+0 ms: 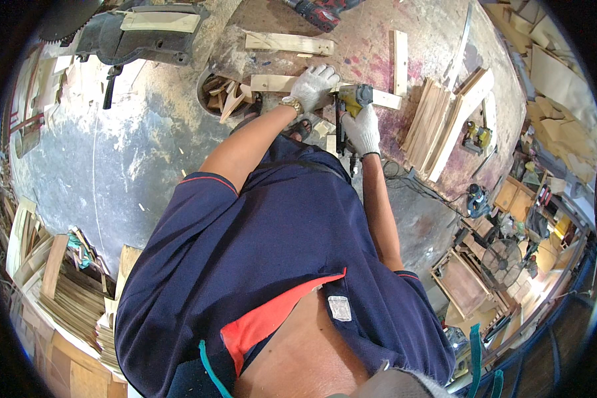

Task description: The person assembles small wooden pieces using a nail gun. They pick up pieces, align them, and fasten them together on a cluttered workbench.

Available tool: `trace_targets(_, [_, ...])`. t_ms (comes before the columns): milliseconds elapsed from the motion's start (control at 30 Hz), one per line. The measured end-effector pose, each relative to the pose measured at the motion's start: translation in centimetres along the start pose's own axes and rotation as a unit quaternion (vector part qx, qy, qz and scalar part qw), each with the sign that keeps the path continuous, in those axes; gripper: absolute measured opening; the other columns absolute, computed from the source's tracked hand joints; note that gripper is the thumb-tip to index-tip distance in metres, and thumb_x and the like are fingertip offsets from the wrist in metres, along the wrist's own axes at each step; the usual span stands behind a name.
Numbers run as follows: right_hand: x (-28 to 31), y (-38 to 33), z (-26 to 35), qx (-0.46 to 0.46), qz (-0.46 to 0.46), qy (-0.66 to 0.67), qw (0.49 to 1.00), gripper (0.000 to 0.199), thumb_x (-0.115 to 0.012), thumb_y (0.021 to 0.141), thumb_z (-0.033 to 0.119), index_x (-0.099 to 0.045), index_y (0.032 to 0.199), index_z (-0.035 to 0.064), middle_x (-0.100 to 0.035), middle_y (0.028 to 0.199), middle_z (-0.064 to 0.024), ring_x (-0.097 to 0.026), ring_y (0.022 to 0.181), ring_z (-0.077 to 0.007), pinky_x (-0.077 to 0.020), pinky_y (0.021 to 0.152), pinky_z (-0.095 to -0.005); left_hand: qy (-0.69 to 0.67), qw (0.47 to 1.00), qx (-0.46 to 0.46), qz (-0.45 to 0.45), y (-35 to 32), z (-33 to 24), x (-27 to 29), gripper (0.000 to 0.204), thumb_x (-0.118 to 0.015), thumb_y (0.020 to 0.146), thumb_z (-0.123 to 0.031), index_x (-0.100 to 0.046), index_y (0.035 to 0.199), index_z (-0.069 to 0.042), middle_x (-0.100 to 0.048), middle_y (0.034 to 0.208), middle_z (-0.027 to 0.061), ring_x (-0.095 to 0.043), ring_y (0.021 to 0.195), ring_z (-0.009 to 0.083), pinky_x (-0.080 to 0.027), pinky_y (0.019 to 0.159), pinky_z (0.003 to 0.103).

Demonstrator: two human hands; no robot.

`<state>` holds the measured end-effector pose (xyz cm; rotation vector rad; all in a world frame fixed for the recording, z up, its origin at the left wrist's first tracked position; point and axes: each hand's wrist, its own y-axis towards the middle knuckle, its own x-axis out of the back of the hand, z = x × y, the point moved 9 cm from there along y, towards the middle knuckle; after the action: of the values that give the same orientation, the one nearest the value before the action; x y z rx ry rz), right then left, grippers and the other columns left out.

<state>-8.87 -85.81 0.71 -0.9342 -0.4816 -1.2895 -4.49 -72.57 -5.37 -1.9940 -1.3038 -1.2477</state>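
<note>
My left hand, in a white knit glove, presses flat on a pale wooden strip that lies across the stained workbench. My right hand, also gloved, grips a yellow and black nail gun whose nose sits against the same strip just right of my left hand. The strip's far end shows beyond the tool. My dark blue shirt fills the lower middle of the view.
More strips and an upright one lie on the bench, with a stack of slats to the right. A red power tool, a miter saw, a bin of offcuts and wood piles surround me.
</note>
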Motion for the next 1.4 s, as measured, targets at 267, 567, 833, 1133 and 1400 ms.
trace_targets(267, [0.1, -0.9, 0.0, -0.030, -0.012, 0.018, 0.999, 0.054, -0.072, 0.083, 0.020, -0.057, 0.133, 0.0026, -0.072, 0.115, -0.0262, -0.068, 0.111, -0.0438, -0.0536, 0.095, -0.0486, 0.009, 1.000, -0.009, 0.015, -0.3, 0.1, -0.4, 0.047, -0.068, 0.082, -0.015, -0.056, 0.128, -0.013, -0.056, 0.138, 0.0121, -0.053, 0.131, 0.0312, -0.046, 0.108, 0.046])
trace_targets(567, [0.1, -0.9, 0.3, -0.025, -0.018, 0.004, 1.000, 0.049, -0.070, 0.081, 0.019, -0.060, 0.126, 0.0009, -0.072, 0.110, -0.0280, -0.068, 0.107, -0.0462, -0.0540, 0.092, -0.0490, 0.026, 1.000, -0.014, 0.005, -0.2, 0.1, -0.9, 0.048, -0.067, 0.082, -0.013, -0.055, 0.129, -0.014, -0.055, 0.137, 0.0119, -0.052, 0.132, 0.0318, -0.045, 0.110, 0.050])
trace_targets(833, [4.2, -3.0, -1.3, -0.068, -0.095, 0.064, 0.991, 0.041, -0.072, 0.084, 0.021, -0.063, 0.119, 0.0012, -0.073, 0.106, -0.0266, -0.071, 0.101, -0.0429, -0.0549, 0.087, -0.0460, 0.086, 0.995, 0.046, 0.020, -1.9, 1.5, 2.2, 0.049, -0.075, 0.078, -0.029, -0.060, 0.121, -0.012, -0.058, 0.128, 0.0123, -0.054, 0.125, 0.0317, -0.042, 0.106, 0.049])
trace_targets(1133, [6.3, -6.1, -7.7, -0.147, -0.172, 0.197, 0.954, 0.039, -0.077, 0.083, 0.013, -0.066, 0.118, -0.0019, -0.076, 0.103, -0.0181, -0.074, 0.091, -0.0276, -0.0561, 0.081, -0.0382, 0.056, 0.984, -0.137, 0.102, -3.4, 1.4, 2.4, 0.022, -0.067, 0.090, -0.026, -0.061, 0.104, -0.011, -0.059, 0.112, 0.0132, -0.060, 0.112, 0.0342, -0.051, 0.092, 0.047])
trace_targets(1400, [5.6, -6.0, -6.6, -0.123, -0.151, 0.172, 0.966, 0.035, -0.075, 0.086, 0.014, -0.068, 0.116, -0.0032, -0.076, 0.098, -0.0169, -0.072, 0.082, -0.0253, -0.0564, 0.075, -0.0377, 0.065, 0.997, -0.037, 0.031, -1.9, 2.1, 2.9, 0.040, -0.070, 0.087, -0.033, -0.063, 0.122, -0.015, -0.059, 0.123, 0.0135, -0.056, 0.120, 0.0348, -0.047, 0.100, 0.048])
